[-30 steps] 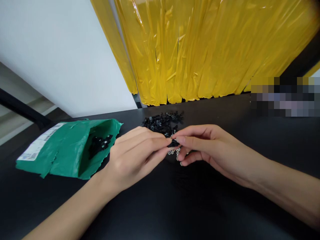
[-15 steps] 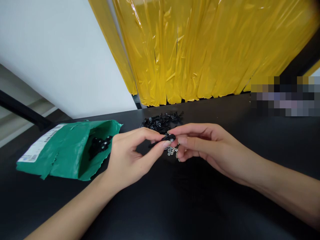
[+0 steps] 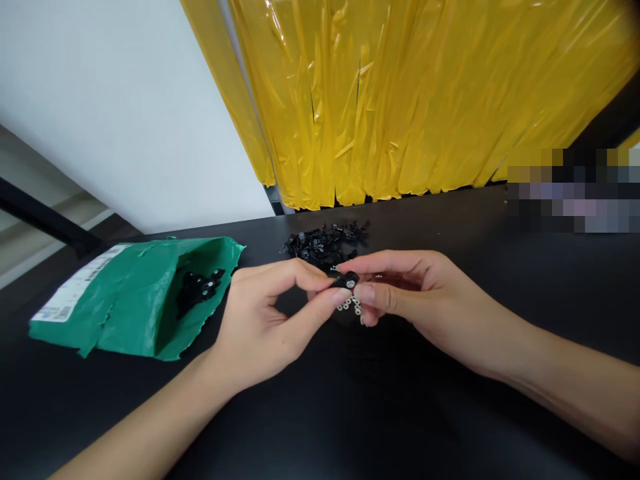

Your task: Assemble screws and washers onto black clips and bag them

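Observation:
My left hand [image 3: 280, 310] pinches a small black part [image 3: 346, 279] between thumb and forefinger. A round silver piece, like a screw head or washer, shows on the part's near side. From the other side my right hand [image 3: 407, 287] closes its thumb and forefinger on the same part; its other fingers curl underneath. Just beyond and below the fingertips lie several silver washers and small screws [image 3: 345, 305], partly covered by the hands. Behind them on the table is a loose pile of small black pieces [image 3: 323, 241].
An open green plastic bag [image 3: 133, 293] with a white label lies at the left, with black parts [image 3: 200, 290] inside. A white panel [image 3: 150, 120] and yellow plastic strips [image 3: 380, 107] stand behind the black table [image 3: 320, 413]. The far right is blurred by pixels.
The black part has turned, so its round silver piece now faces me more plainly. My right thumb and fingers have come closer and closed on it.

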### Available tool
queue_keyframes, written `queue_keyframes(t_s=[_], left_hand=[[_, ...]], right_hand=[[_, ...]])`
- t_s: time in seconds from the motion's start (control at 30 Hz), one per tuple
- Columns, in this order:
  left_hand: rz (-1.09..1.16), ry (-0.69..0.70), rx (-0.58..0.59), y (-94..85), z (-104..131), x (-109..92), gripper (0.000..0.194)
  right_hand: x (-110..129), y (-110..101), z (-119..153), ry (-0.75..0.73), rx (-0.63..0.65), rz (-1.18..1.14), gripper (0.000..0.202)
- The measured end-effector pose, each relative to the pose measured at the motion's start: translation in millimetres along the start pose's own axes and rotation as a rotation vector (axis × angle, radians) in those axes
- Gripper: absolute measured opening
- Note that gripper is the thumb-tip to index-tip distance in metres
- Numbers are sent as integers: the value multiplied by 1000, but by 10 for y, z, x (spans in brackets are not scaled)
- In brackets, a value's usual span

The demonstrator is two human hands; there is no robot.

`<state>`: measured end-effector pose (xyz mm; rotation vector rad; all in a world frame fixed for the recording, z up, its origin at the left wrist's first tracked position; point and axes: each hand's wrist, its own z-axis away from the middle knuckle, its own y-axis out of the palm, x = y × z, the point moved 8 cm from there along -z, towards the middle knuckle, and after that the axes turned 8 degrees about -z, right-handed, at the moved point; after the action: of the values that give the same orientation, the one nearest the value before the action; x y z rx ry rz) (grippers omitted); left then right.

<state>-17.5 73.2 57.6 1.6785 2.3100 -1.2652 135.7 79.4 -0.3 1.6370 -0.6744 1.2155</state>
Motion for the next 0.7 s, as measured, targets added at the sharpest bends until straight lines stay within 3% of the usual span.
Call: queue_keyframes(t_s=[0.47, 0.7], left_hand=[[4, 128, -60, 2, -3, -195, 16], [42, 66, -61, -33, 11, -170, 20]], right_hand=[[49, 102, 42, -84, 29, -10, 18], [147, 81, 63, -188, 21, -40, 13]])
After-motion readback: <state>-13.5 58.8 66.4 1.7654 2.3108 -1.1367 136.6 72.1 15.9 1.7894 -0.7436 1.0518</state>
